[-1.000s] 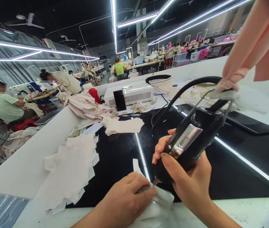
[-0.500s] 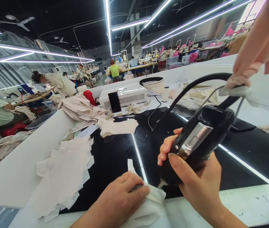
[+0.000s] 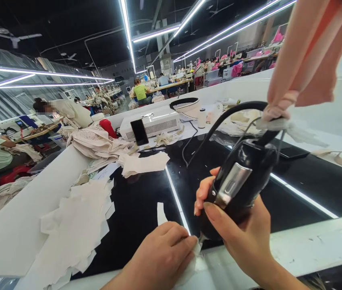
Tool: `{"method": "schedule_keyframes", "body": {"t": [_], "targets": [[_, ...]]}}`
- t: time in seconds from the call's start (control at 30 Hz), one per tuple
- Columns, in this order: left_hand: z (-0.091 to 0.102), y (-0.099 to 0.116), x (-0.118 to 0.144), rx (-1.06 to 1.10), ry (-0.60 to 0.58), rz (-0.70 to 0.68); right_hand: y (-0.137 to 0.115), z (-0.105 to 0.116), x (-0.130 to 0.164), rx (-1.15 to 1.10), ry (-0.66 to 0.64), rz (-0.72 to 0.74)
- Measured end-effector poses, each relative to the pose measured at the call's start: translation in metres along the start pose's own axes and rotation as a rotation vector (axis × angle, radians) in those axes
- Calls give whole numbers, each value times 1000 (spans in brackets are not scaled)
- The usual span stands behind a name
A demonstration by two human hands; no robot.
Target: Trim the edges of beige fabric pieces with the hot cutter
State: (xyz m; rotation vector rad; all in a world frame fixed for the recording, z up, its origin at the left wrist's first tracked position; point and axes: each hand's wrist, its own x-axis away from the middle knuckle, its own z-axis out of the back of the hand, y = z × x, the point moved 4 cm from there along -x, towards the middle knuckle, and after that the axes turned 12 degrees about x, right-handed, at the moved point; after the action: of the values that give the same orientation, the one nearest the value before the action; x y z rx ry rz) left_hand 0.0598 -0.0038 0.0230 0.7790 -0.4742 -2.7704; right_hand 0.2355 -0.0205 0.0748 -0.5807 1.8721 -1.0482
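My right hand [image 3: 246,225] is wrapped around a black handheld electric tool [image 3: 234,177] with a silver switch plate, its thumb on the side nearest me. A thick black cord rises from the tool's top, where peach cloth [image 3: 306,60] is knotted around it. The tool's lower end is close to the table's front edge; its tip is mostly hidden. My left hand [image 3: 164,253] is closed on a piece of white fabric [image 3: 196,247], fingertips just left of the tool. A pale strip [image 3: 161,213] sticks out beyond that hand.
The glossy black tabletop [image 3: 140,201] reflects the ceiling lights. Stacked cream fabric pieces [image 3: 74,229] lie at left, with more cloth [image 3: 98,143] behind. Farther back are a phone [image 3: 139,132], a white vented box [image 3: 158,124] and a small bottle [image 3: 201,118]. Other people work at machines beyond.
The tool has come slightly down and left, and my left fingertips are nearer its lower end. Less of the white fabric shows beside my left hand. The camera view has shifted a little.
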Motion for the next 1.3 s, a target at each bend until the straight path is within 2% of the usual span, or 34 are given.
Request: {"method": "schedule_keyframes", "body": {"t": [0.23,0.53,0.83,0.93,1.07,1.2,1.3], "targets": [[0,1,10,-24,23,-39,-11,-3,-7,16,-13,-5],[-6,6,17,-57,63,-72,6,1,0,24,-58,-15],[-7,10,11,-31,62,-50,-1,0,-2,38,-69,-18],[-7,9,11,-40,69,-58,-1,2,-1,35,-25,-9],[-7,10,9,-61,81,-67,2,2,2,36,-64,-17],[-9,10,9,-70,104,-72,5,5,3,43,-16,-28],[-16,4,14,-81,92,-83,7,9,4,57,-54,-38]]}}
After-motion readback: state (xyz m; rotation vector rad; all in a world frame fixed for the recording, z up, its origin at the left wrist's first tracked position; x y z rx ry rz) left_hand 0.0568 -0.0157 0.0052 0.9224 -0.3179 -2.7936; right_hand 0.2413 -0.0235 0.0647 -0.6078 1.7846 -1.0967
